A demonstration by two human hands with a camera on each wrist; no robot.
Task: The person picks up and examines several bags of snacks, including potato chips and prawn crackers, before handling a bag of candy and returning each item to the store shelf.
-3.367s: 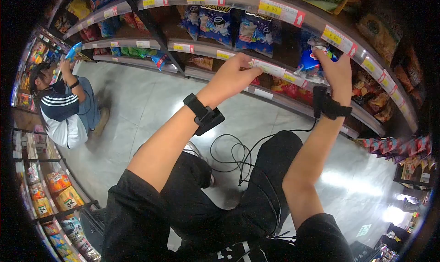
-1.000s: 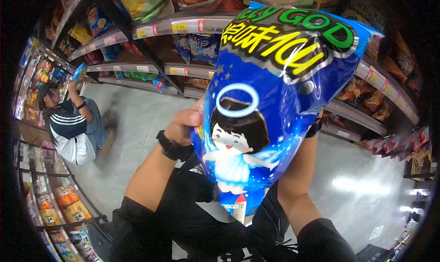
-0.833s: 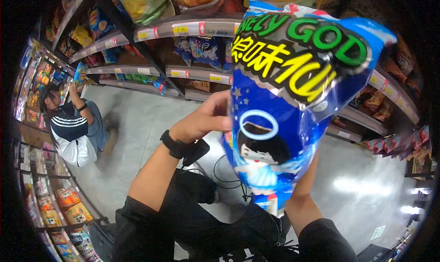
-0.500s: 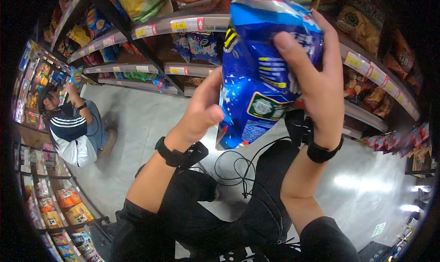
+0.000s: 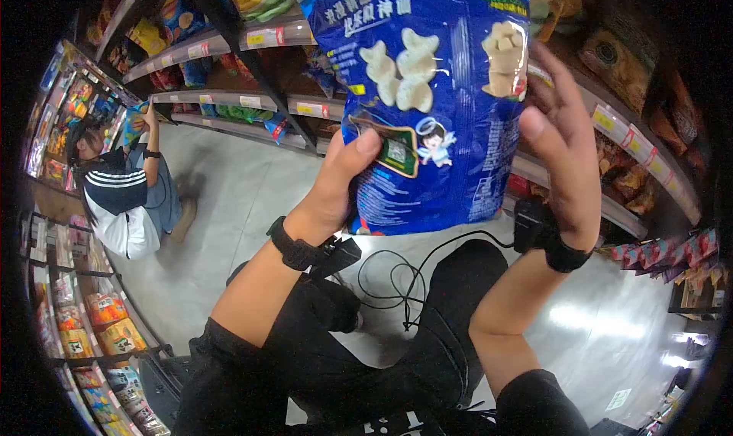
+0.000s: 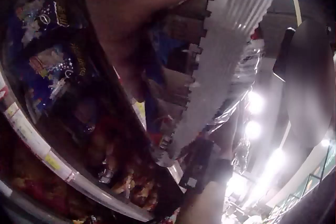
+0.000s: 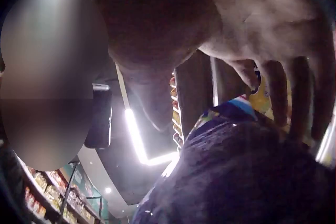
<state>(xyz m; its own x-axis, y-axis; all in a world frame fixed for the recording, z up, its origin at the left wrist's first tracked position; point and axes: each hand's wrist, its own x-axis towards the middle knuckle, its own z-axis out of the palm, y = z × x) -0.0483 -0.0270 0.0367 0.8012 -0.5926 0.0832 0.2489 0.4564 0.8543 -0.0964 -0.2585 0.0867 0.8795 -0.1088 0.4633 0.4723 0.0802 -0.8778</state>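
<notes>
Left grip (image 5: 328, 192) holds the blue snack bag (image 5: 435, 130) by its lower left side, thumb pressed on the printed face at the edge of the green panel (image 5: 403, 161). Most of the bag lies above and to the right of this hold, its top running out of the head view and its lower edge hanging above the floor (image 5: 244, 184). Right grip (image 5: 563, 161) is just beside the bag's right edge, fingers spread and thumb raised, not closed round it; whether the fingertips touch it, I cannot tell. Behind the bag run the store shelves (image 5: 284, 36), and a person (image 5: 126, 192) crouches well apart on the left.
</notes>
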